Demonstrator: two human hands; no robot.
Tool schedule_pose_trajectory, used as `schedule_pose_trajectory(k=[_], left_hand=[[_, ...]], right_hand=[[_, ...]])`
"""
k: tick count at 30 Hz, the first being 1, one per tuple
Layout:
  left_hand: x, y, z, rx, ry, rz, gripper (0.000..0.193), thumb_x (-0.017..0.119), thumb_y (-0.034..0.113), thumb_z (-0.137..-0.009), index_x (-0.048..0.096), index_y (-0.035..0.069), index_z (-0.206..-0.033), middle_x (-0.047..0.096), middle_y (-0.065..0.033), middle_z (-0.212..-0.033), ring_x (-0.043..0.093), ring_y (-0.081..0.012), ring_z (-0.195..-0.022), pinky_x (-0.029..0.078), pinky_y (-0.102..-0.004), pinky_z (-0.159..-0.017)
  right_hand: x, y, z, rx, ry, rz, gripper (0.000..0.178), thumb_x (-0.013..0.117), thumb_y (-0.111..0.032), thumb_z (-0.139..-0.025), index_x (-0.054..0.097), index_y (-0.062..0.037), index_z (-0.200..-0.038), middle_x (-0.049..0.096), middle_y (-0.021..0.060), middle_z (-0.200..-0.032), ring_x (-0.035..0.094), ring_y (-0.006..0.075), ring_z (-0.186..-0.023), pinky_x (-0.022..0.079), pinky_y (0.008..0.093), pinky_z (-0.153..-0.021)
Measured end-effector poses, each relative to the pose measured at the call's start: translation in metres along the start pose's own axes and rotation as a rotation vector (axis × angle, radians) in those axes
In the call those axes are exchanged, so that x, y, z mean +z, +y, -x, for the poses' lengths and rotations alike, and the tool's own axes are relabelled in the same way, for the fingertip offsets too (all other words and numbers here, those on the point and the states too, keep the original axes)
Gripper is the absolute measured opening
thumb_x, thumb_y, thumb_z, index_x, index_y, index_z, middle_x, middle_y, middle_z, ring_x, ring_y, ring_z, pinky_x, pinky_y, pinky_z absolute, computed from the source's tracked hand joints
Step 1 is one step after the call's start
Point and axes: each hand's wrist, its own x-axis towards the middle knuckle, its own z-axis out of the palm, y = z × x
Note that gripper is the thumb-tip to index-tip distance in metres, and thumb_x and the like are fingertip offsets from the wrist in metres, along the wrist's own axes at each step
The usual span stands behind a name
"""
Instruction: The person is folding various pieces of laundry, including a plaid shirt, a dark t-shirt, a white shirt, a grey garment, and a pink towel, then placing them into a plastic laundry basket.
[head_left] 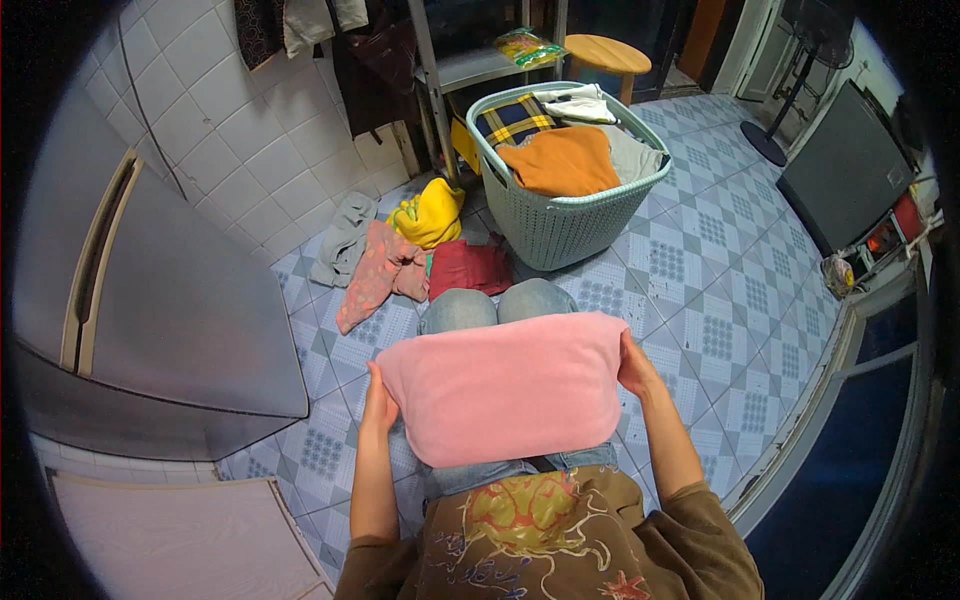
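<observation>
A soft pink cloth [505,390], folded into a wide rectangle, is stretched level above my lap. My left hand [380,402] grips its left edge, with the fingers partly hidden beneath. At the opposite edge my right hand [634,366] holds the cloth, thumb upward. On the floor beyond my knees lie a dark red cloth [468,268], a pink patterned garment [378,268], a yellow garment [430,214] and a grey garment [345,240]. Behind them stands a pale green laundry basket [570,228] with an orange cloth [562,160] on top.
A grey fridge [200,290] stands close on the left, above a pale panel [180,530]. Past the basket are a metal rack [480,70] and a round wooden stool [608,52]. A standing fan [765,140] and a dark flat panel [848,170] line the right side.
</observation>
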Motion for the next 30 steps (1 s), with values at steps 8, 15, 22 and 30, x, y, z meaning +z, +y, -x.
schedule_pose_trajectory(k=[8, 15, 22, 30], left_hand=[[-0.037, -0.01, -0.022, -0.209, -0.12, -0.044, 0.056, 0.048, 0.04, -0.092, 0.038, 0.001, -0.131, 0.047, -0.0113, -0.13, 0.046, -0.0221, -0.12, 0.038, -0.0372, -0.1], [-0.017, 0.004, -0.009, 0.038, -0.099, -0.226, 0.04, 0.058, 0.02, -0.09, 0.048, -0.001, -0.122, 0.056, -0.0081, -0.117, 0.055, -0.0186, -0.105, 0.046, -0.034, -0.091], [0.025, 0.132, 0.055, 0.282, 0.108, -0.868, 0.036, 0.055, 0.031, -0.092, 0.058, 0.0, -0.108, 0.062, -0.004, -0.098, 0.057, -0.0121, -0.087, 0.047, -0.0281, -0.076], [0.052, 0.134, 0.049, 0.334, 0.025, -0.88, 0.041, 0.056, 0.032, -0.091, 0.055, -0.002, -0.114, 0.06, -0.0058, -0.108, 0.056, -0.0137, -0.097, 0.045, -0.0274, -0.085]], right_hand=[[-0.009, 0.002, -0.012, 0.26, -0.023, 0.04, 0.066, 0.057, -0.048, -0.085, 0.039, -0.0087, -0.134, 0.043, 0.0064, -0.136, 0.04, 0.0205, -0.125, 0.033, 0.0397, -0.104], [-0.029, 0.004, -0.008, 0.064, -0.028, 0.074, 0.047, 0.068, -0.031, -0.081, 0.055, -0.0049, -0.118, 0.061, 0.0063, -0.112, 0.058, 0.0189, -0.101, 0.046, 0.0356, -0.09], [0.04, -0.133, 0.066, -0.292, 0.143, 0.496, 0.045, 0.067, -0.024, -0.082, 0.053, 0.0007, -0.116, 0.061, 0.0097, -0.107, 0.059, 0.0178, -0.094, 0.049, 0.0323, -0.082], [0.021, -0.132, 0.041, -0.257, 0.216, 0.685, 0.038, 0.064, -0.016, -0.083, 0.052, 0.0036, -0.114, 0.062, 0.0094, -0.101, 0.059, 0.0151, -0.089, 0.049, 0.0299, -0.078]])
